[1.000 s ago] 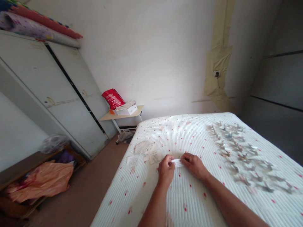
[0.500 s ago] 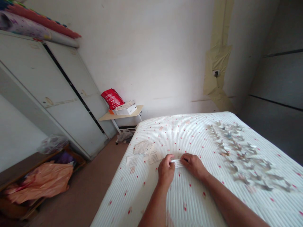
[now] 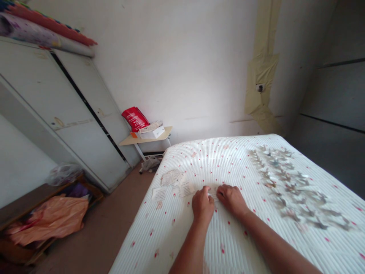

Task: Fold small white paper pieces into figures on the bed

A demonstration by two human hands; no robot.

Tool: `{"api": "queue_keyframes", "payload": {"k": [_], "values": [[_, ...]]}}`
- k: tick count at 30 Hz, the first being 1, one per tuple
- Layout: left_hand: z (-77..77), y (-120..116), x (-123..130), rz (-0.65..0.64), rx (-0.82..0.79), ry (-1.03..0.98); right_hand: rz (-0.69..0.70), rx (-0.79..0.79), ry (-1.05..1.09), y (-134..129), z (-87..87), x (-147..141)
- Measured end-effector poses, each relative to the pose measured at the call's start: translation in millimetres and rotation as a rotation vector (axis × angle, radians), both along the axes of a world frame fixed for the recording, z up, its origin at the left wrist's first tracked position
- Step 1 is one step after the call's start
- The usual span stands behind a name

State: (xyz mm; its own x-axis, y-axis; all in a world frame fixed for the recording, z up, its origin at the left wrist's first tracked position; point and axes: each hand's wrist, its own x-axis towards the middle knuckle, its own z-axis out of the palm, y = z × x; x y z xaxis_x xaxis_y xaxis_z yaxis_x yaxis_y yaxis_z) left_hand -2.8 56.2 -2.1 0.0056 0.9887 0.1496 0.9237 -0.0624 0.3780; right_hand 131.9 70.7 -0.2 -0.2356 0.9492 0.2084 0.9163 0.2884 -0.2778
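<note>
1. Paper strip, small, white (image 3: 212,195): we are seeing it lying between our two sets of fingertips, its long axis apparently running crosswise from left to right.
2. Left hand (image 3: 203,204): we are pinching the strip's left end between thumb and forefinger, and this hand is covering more of it.
3. Right hand (image 3: 232,198): we are keeping its fingers bunched narrow at the right end; whether they are gripping, we cannot tell.
4. Printed paper slips (image 3: 186,189): lying just beyond and left of the left fingers, partly overlapping.
5. Crane-like folded figures (image 3: 291,187), blurred: standing in rows, well right of the right fingers.
6. Dotted quilted mattress (image 3: 176,236): lying beneath all.
</note>
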Motion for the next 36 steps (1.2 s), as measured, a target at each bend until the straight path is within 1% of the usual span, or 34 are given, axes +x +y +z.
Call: {"api": "queue_keyframes", "payload": {"k": [5, 10, 13, 16, 18, 22, 26, 30, 36], "values": [[0.2, -1.8, 2.6, 0.029, 0.010, 0.042, -0.024, -0.002, -0.031, -1.8, 0.9, -2.1], [1.1, -3.8, 1.7, 0.027, 0.065, 0.055, -0.029, -0.006, 0.035, -2.0, -0.6, -1.2], [1.8, -4.0, 1.0, 0.016, 0.058, 0.058, 0.010, 0.025, 0.076, -2.4, -0.3, -0.9], [1.7, -3.4, 0.9, 0.022, 0.036, 0.049, 0.059, 0.069, 0.052, -2.6, -0.4, -2.2], [1.3, -3.0, 0.7, 0.031, 0.033, 0.038, 0.063, 0.081, 0.030, -2.3, -0.8, -2.6], [1.3, -3.4, -2.6, 0.024, 0.022, 0.016, 0.051, 0.036, 0.049, -0.6, -2.0, 0.6], [2.0, -5.0, -9.9, -0.037, -0.003, -0.026, 0.061, -0.030, 0.127, 1.1, -1.8, 5.6], [2.1, -5.6, -14.2, -0.053, -0.008, -0.059, 0.031, -0.060, 0.179, -0.7, 1.0, 5.3], [1.3, -4.8, -12.5, -0.019, -0.007, -0.067, -0.058, -0.033, 0.154, -6.4, 3.9, -1.8]]}}
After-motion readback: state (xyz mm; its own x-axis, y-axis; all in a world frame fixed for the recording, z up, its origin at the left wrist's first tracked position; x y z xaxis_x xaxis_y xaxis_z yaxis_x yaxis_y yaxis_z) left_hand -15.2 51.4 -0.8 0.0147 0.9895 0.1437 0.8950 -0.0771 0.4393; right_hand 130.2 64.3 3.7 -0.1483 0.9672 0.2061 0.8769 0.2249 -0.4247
